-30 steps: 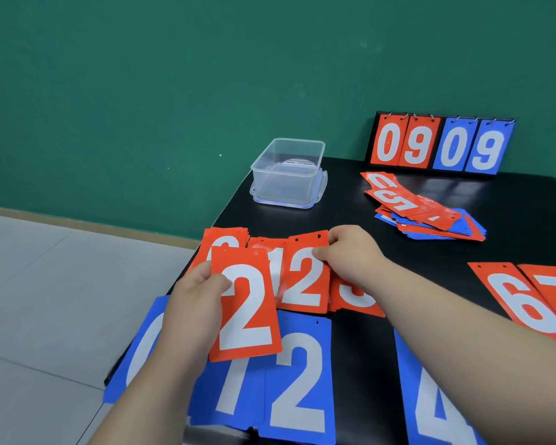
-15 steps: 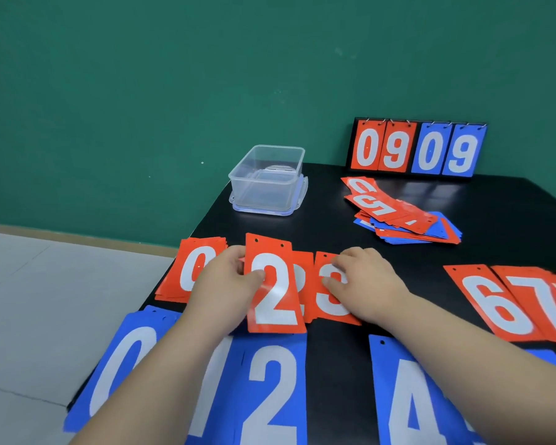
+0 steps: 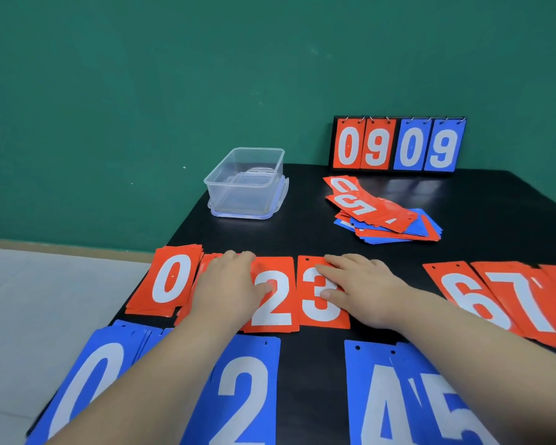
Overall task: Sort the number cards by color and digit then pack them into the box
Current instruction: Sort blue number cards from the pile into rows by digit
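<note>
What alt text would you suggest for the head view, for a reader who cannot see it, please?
The left hand rests on the red 2 card and the right hand on the red 3 card, on a black table. Blue cards lie nearer; a clear box and a mixed card pile sit beyond.

Red cards (image 3: 272, 297), blue cards (image 3: 243, 390), white digits

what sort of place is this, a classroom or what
Likely a plain workroom or activity room, though it is hard to say more: a bare green wall, a black table, a pale tiled floor and a flip scoreboard at the table's back edge.
</note>
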